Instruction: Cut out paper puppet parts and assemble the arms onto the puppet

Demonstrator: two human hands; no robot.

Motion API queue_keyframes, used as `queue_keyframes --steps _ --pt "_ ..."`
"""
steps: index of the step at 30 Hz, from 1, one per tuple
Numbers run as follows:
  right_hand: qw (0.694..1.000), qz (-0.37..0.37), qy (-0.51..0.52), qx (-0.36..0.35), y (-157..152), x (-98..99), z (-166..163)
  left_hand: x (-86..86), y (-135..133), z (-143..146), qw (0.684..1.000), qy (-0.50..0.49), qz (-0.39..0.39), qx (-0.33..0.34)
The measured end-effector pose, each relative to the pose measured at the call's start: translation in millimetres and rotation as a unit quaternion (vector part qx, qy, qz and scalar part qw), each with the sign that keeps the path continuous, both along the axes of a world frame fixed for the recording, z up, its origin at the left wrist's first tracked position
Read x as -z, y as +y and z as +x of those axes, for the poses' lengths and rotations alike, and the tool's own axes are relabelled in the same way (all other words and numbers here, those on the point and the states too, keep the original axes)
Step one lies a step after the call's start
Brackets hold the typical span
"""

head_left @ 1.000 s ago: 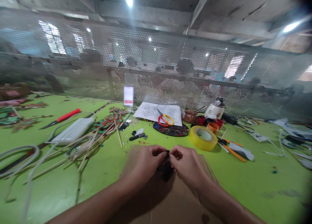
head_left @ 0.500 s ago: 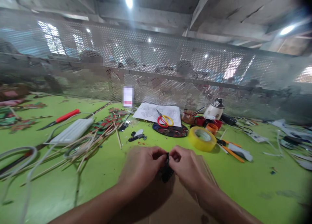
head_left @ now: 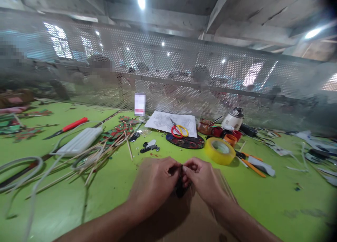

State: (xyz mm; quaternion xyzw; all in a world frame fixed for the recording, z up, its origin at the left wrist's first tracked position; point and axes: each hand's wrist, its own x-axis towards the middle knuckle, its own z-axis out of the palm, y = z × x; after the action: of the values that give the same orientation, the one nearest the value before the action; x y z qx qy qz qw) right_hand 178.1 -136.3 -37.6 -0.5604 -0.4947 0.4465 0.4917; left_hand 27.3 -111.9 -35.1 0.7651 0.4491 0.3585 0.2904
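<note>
My left hand (head_left: 155, 184) and my right hand (head_left: 204, 180) meet at the middle of the bench, fingers pinched together on a small dark piece (head_left: 180, 190) held between them. The piece hangs just above a brown cardboard sheet (head_left: 184, 217) that lies under both wrists. Most of the dark piece is hidden by my fingers, so its shape is unclear.
On the green bench top (head_left: 263, 196) lie a yellow tape roll (head_left: 219, 150), red-and-yellow scissors (head_left: 178, 130) on a drawing sheet (head_left: 171, 122), orange-handled pliers (head_left: 254, 163), bamboo sticks (head_left: 105, 152), a white power bank (head_left: 80, 141) with cables, a red-handled knife (head_left: 67, 126). A perforated metal screen (head_left: 168, 73) closes the far side.
My fingers have closed tighter around the dark piece, covering more of it. Both hands stay in the same spot.
</note>
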Motion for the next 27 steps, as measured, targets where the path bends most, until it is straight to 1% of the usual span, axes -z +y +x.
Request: queue_keyframes --steps 2,5,8,10,12,17,19,22,23,25,26,27 --pt "1.000 0.007 0.006 -0.003 0 0.1 0 -2.0 1 -1 1.000 -0.016 -0.021 0.009" --pt "1.000 0.016 -0.017 -0.018 1 -4.5 5 -3.1 5 -2 0.993 -0.073 -0.088 0.025" --pt "0.996 0.046 -0.069 -0.045 1 -12.1 12 -3.2 10 -1 0.967 -0.176 -0.172 0.061" --pt "0.994 0.064 -0.069 -0.061 0 -15.7 16 -4.0 12 0 0.944 -0.231 -0.214 0.092" --pt "0.994 0.075 -0.052 -0.067 0 -16.8 18 -5.0 14 -1 0.934 -0.249 -0.231 0.112" --pt "0.991 0.103 -0.063 -0.059 1 -13.0 20 -5.7 15 -1 0.948 -0.213 -0.202 0.120" --pt "0.990 0.102 -0.061 -0.069 3 -12.7 22 -7.5 12 0 0.944 -0.226 -0.210 0.117" --pt "0.990 0.087 -0.037 -0.106 7 -15.1 28 -13.1 13 0 0.930 -0.256 -0.226 0.135" --pt "0.990 0.079 -0.033 -0.114 8 -16.1 30 -15.0 15 -1 0.932 -0.253 -0.219 0.136" --pt "0.989 0.070 -0.046 -0.119 12 -17.2 35 -17.2 26 -6 0.959 -0.201 -0.170 0.109" --pt "0.989 0.069 -0.061 -0.118 15 -17.1 38 -17.0 32 -9 0.979 -0.147 -0.125 0.073" --pt "0.987 0.069 -0.079 -0.118 17 -16.4 41 -15.7 39 -12 0.995 -0.059 -0.069 0.038"
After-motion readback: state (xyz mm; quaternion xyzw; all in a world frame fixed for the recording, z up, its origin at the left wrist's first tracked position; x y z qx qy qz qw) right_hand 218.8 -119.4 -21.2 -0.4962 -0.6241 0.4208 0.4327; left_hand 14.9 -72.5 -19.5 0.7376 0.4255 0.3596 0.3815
